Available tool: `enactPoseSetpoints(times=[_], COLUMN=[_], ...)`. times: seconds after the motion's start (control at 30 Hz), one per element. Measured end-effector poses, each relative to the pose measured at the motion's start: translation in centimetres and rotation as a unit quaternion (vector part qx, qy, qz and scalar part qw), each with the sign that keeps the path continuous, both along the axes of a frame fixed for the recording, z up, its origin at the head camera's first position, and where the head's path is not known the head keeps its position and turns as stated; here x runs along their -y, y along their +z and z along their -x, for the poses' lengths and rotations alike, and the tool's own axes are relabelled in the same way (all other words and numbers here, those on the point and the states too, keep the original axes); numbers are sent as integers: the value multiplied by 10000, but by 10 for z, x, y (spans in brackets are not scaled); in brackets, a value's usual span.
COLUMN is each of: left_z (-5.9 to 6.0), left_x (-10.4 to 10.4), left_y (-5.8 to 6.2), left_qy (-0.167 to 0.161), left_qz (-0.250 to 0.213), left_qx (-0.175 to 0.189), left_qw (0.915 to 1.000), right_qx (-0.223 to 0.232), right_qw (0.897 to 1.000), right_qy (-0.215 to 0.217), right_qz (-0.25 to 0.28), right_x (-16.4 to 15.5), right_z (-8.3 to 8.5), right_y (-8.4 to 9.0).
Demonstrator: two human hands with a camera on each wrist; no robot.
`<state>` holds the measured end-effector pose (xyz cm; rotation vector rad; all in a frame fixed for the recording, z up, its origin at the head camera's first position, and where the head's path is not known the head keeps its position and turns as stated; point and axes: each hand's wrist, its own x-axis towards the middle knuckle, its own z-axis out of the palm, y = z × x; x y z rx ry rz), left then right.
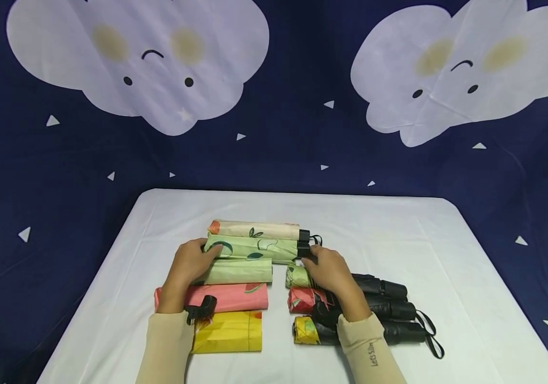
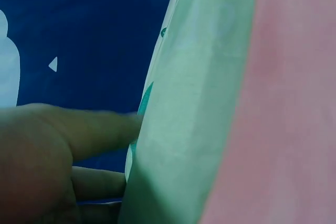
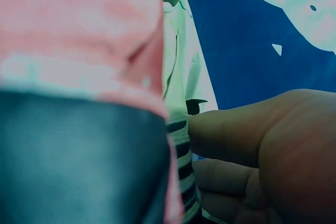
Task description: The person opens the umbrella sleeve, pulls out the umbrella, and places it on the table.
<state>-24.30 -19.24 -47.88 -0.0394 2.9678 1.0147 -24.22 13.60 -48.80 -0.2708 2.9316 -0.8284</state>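
Observation:
A light-green folding umbrella (image 1: 249,247) with dark leaf prints lies lengthwise between both hands. My left hand (image 1: 192,262) grips its left end, thumb on the front and fingers behind. The right hand (image 1: 328,271) holds the other end, by the short black handle (image 1: 303,249). Right behind it lies a cream umbrella (image 1: 264,229) with a leaf print. Just in front is a pale-green fabric sleeve (image 1: 237,271). In the left wrist view the thumb (image 2: 105,129) stands beyond the green sleeve; in the right wrist view the right thumb (image 3: 226,135) is partly behind a striped green umbrella (image 3: 184,166).
A pink sleeve (image 1: 235,297) and a yellow sleeve (image 1: 228,333) lie nearer me on the left. On the right lie folded umbrellas with black undersides: green (image 1: 298,276), red (image 1: 301,300) and yellow (image 1: 306,330). A black strap loop (image 1: 434,341) sticks out on the white table (image 1: 470,320).

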Motion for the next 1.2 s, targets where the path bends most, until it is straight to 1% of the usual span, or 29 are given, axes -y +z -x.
enactPoseSetpoints(times=[0.13, 0.23, 0.47, 0.63, 0.73, 0.8, 0.87, 0.9, 1.0, 1.1, 1.17, 1.2], left_z=[1, 1, 3, 2, 2, 2, 2, 2, 1, -1, -3, -3], left_x=[1, 1, 2, 3, 4, 4, 3, 3, 1, 2, 3, 4], left_y=[2, 2, -1, 0, 3, 5, 8, 10, 15, 21, 24, 26], left_qy=[-139, -178, -78, -46, 122, 280, 414, 470, 567, 526, 417, 358], left_qz=[20, -40, -192, -409, -645, -954, -1406, -1702, -2534, -3093, -3379, -3556], left_qx=[-75, -109, -177, -149, -171, -224, -276, -291, -269, -221, -191, -179], left_qw=[9999, 9998, 9996, 9990, 9977, 9948, 9888, 9839, 9653, 9492, 9401, 9338], right_qx=[-50, -41, -34, 13, 2, -30, -118, -172, -395, -661, -763, -793], right_qw=[10000, 10000, 9998, 9982, 9950, 9904, 9825, 9773, 9613, 9462, 9330, 9257], right_qy=[29, 61, 133, 93, -45, -225, -471, -597, -896, -1021, -1048, -1052], right_qz=[29, 61, 174, 588, 997, 1367, 1800, 2026, 2575, 3000, 3357, 3545], right_x=[0, -1, -2, -4, -6, -7, -7, -8, -8, -12, -15, -17], right_z=[0, 1, 1, 1, 1, 0, 0, 0, -2, -3, -7, -8], right_y=[0, 0, 0, 3, 6, 10, 14, 17, 23, 30, 39, 43])
